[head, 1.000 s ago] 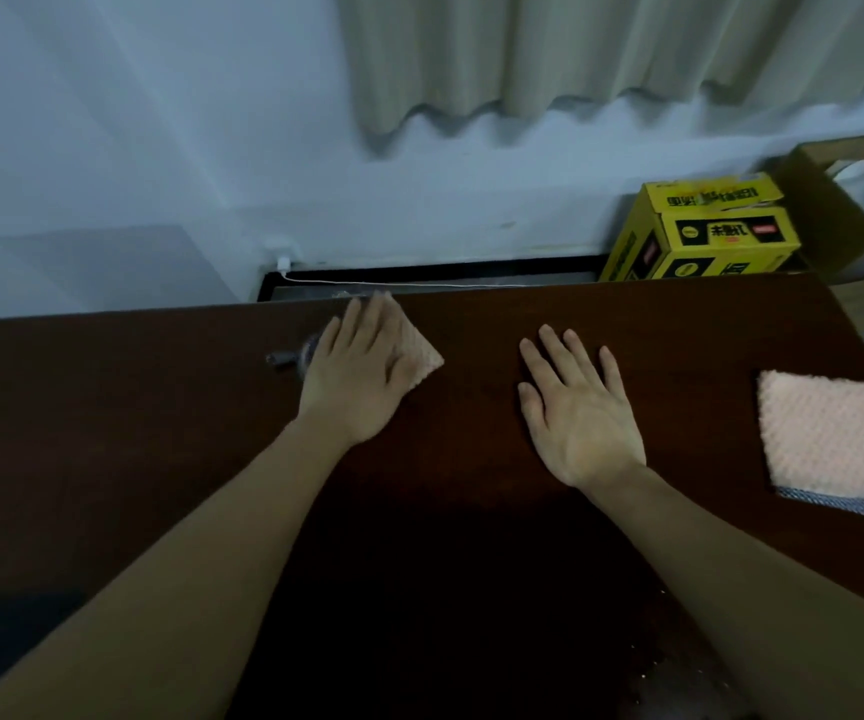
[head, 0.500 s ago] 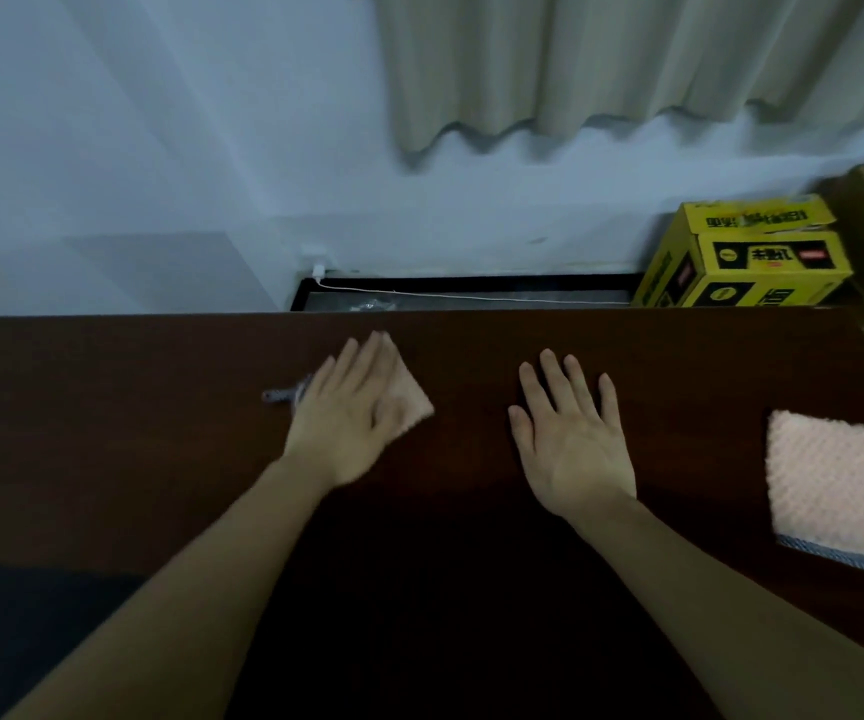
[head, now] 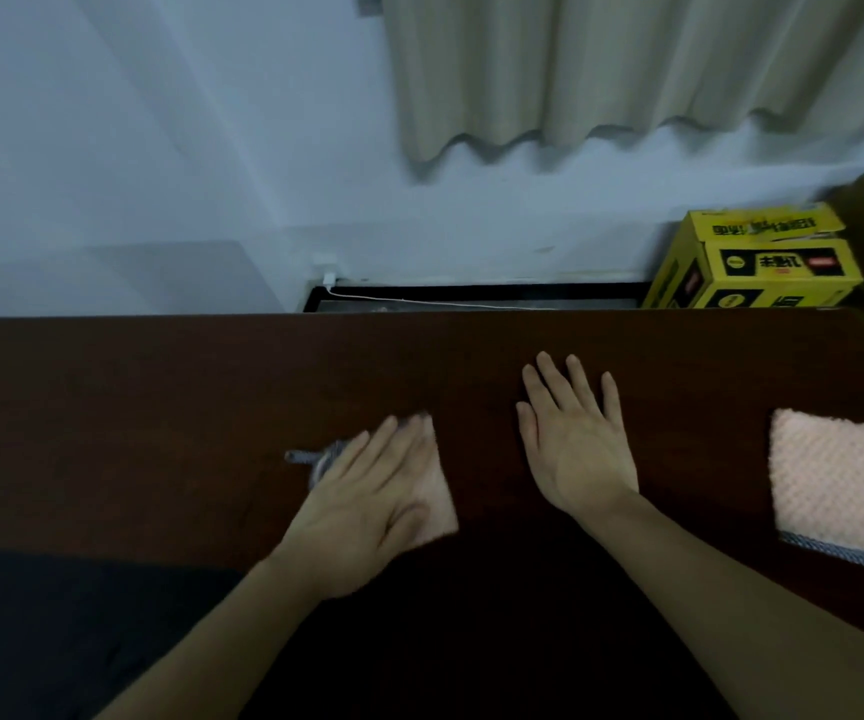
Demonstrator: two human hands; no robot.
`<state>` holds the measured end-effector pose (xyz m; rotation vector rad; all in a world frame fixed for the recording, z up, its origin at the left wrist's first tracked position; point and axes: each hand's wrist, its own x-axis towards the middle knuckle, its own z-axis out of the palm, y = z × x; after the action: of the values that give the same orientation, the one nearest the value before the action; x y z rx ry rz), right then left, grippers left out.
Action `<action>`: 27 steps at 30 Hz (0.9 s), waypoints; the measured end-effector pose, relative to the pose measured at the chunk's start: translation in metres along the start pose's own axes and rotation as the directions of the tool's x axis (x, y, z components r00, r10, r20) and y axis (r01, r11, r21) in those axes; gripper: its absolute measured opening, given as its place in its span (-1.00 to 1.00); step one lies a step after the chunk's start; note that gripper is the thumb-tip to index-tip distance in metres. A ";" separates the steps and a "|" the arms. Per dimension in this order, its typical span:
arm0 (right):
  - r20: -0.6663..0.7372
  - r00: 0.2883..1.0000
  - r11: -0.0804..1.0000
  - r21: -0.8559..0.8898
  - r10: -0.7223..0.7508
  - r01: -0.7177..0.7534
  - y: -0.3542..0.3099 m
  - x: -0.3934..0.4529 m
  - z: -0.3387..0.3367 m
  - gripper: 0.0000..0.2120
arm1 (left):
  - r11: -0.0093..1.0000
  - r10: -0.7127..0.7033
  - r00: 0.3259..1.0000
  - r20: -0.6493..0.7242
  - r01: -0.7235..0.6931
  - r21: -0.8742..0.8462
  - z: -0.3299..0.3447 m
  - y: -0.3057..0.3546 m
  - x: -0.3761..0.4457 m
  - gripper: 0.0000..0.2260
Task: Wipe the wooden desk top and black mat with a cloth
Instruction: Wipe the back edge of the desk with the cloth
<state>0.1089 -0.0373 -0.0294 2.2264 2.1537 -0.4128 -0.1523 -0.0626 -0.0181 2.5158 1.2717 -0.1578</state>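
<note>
While flat, left hand (head: 367, 506) presses cloth (head: 432, 504) (nubbly) — desk (head: 160, 407).

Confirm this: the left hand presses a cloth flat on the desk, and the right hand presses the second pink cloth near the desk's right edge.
Not quite. In the head view the right hand lies flat on the bare desk, apart from the second pink cloth. The left hand does press a cloth.

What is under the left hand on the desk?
A pink cloth lies flat beneath the left hand on the wooden desk, its right edge and a grey corner peeking out. Most of the cloth is covered by the palm and fingers.
</note>
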 end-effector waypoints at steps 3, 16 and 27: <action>-0.003 1.000 1.000 0.008 -0.012 0.012 -0.001 -0.001 -0.001 -0.44 | 0.994 0.088 0.996 0.032 -0.090 0.065 0.000 -0.017 -0.018 -0.43; -0.076 0.997 1.000 0.023 -0.004 0.005 0.001 -0.002 0.006 -0.46 | 0.907 -0.410 0.893 -0.188 0.420 0.014 -0.025 -0.097 0.109 -0.43; 0.025 0.990 0.984 -0.117 0.137 -0.133 -0.037 -0.002 -0.015 -0.47 | 0.994 0.103 0.992 0.075 -0.105 0.029 -0.007 -0.039 -0.054 -0.44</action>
<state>0.0750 -0.0346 -0.0084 2.2680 1.9429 -0.3095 -0.2166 -0.0798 -0.0074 2.5721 1.1163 -0.2462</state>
